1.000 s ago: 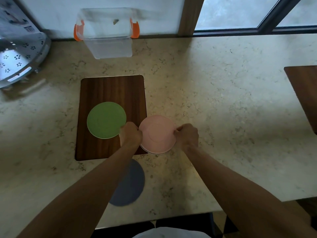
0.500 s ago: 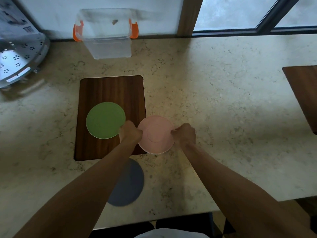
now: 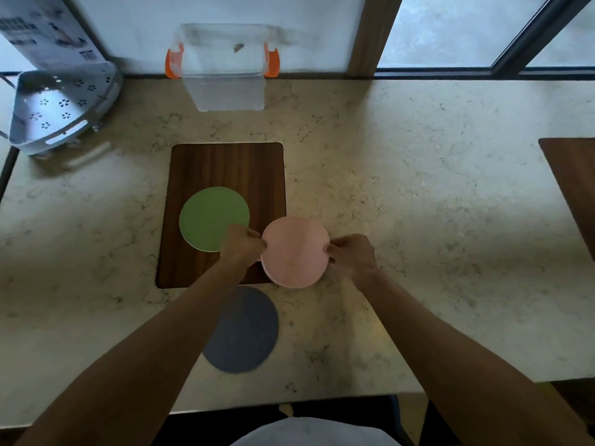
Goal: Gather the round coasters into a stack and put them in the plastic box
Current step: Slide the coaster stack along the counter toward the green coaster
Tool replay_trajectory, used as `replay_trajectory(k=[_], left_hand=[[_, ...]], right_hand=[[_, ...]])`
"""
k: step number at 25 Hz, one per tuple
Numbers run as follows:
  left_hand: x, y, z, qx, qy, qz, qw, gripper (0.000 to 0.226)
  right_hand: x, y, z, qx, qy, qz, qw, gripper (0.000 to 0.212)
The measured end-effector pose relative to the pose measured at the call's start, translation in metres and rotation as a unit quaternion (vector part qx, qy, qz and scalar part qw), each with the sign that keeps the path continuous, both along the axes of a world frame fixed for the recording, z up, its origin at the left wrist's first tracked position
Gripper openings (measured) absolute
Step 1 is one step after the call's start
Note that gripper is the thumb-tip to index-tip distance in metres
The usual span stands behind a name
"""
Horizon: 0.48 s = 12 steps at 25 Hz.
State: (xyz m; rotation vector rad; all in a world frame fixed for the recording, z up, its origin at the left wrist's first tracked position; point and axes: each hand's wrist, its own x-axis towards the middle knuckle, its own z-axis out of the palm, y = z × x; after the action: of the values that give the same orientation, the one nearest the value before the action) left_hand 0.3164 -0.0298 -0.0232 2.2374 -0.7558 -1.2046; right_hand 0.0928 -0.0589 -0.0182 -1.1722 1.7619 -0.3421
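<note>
A pink round coaster (image 3: 294, 251) sits on top of a small stack at the right edge of the dark wooden board (image 3: 225, 170). My left hand (image 3: 243, 244) pinches its left rim and my right hand (image 3: 351, 255) pinches its right rim. A green coaster (image 3: 209, 220) lies flat on the board, just left of my left hand. A grey-blue coaster (image 3: 248, 331) lies on the counter below the board, partly under my left forearm. The clear plastic box (image 3: 223, 69) with orange clips stands open at the back against the wall.
A perforated grey metal corner rack (image 3: 58, 107) lies at the back left, with a printed card behind it. A second wooden board (image 3: 573, 188) pokes in at the right edge. The marble counter's front edge runs just below the grey-blue coaster.
Both hands have kept hold of the pink coaster stack, which stays at the board's right edge with almost no shift. The view has tilted slightly.
</note>
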Motion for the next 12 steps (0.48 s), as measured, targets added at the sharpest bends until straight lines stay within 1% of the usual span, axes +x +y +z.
replay_trajectory(k=[3,6,8,10,12], left_hand=[[0.018,0.025,0.01,-0.003,0.012,0.013,1.0,0.017],[0.042,0.061,0.015,0.001,0.038,0.034,0.999,0.003],[0.054,0.088,0.018,0.012,0.04,0.046,0.998,0.004],[0.061,0.114,0.023,0.024,0.048,0.048,0.997,0.003],[0.065,0.137,0.026,0.028,0.065,0.048,0.996,0.009]], right_hand=[[0.011,0.015,0.009,0.006,-0.023,0.025,0.999,0.006],[0.026,0.037,0.011,0.024,-0.044,0.067,0.996,0.006],[0.038,0.057,0.01,0.031,-0.049,0.103,0.993,0.009],[0.049,0.076,0.007,0.037,-0.036,0.131,0.99,0.013],[0.056,0.09,0.004,0.038,-0.016,0.157,0.987,0.003]])
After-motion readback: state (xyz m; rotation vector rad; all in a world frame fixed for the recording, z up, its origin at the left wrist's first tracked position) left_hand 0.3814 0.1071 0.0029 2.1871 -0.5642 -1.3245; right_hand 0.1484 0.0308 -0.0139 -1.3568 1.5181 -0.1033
